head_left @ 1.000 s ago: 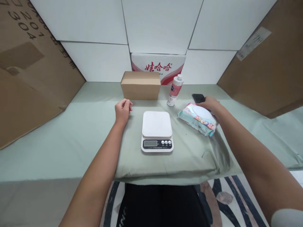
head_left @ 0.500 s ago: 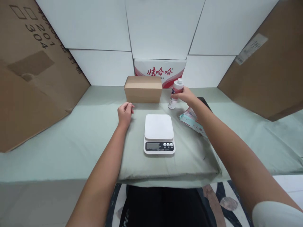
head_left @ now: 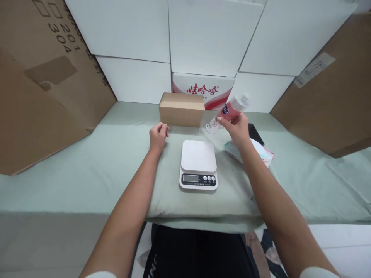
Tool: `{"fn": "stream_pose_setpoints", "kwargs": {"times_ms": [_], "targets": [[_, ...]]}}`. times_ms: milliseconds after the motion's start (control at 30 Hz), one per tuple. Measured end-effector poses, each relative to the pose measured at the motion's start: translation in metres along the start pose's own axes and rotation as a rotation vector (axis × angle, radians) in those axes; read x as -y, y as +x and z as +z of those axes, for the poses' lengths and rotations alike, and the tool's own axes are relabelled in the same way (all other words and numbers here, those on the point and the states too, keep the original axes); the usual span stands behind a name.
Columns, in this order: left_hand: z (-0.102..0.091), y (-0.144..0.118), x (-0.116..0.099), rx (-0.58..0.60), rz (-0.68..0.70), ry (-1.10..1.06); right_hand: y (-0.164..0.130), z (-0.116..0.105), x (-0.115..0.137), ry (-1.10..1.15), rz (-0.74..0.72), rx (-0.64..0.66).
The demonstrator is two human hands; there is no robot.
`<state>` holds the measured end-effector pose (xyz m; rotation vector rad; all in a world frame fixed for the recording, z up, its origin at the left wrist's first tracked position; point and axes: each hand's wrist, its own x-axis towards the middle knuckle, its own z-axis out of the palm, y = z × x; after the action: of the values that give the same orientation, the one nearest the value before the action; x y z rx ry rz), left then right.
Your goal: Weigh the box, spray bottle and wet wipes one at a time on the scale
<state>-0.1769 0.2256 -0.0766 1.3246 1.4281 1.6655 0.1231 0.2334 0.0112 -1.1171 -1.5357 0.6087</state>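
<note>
My right hand (head_left: 238, 127) grips a white and pink bottle (head_left: 227, 112) with a white cap. The bottle tilts, its cap end leaning to the right and its base low over the cloth; whether the base touches is hard to tell. My left hand (head_left: 159, 136) rests on the table with fingers curled together; nothing shows in them. A white kitchen scale (head_left: 198, 156) lies between my forearms, its plate bare and its display blank. Just behind my left hand stands a closed brown cardboard box (head_left: 181, 116).
A soft plastic packet (head_left: 263, 153) lies partly under my right forearm, beside a flat black object (head_left: 255, 134). Behind stands a white and red printed carton (head_left: 203, 90). Large cardboard panels flank the green-clothed table (head_left: 121, 135) on the left (head_left: 52, 88) and right (head_left: 333, 96).
The bottle has gone from nearly upright to tilted, its cap swinging right. My right hand has moved right and lower with it. The whole view has shifted slightly; my left hand stays put.
</note>
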Motion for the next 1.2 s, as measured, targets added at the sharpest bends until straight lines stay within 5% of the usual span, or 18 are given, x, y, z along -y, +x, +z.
{"fn": "stream_pose_setpoints", "kwargs": {"times_ms": [200,433,667,767,1200], "targets": [[0.000,0.001,0.001,0.005,0.019,0.015,-0.054,0.025,0.027,0.006,-0.026,0.264],[0.000,0.001,0.000,-0.007,0.026,0.017,-0.070,0.041,0.007,0.079,-0.046,0.303],[0.002,0.004,0.001,-0.023,0.036,-0.024,-0.068,0.029,-0.024,0.377,-0.108,-0.069],[0.002,0.005,0.001,-0.042,0.060,-0.006,-0.071,0.031,-0.025,0.376,-0.110,-0.126],[0.002,0.003,0.000,-0.047,0.053,0.039,-0.087,0.041,-0.010,0.068,-0.167,0.264]]}}
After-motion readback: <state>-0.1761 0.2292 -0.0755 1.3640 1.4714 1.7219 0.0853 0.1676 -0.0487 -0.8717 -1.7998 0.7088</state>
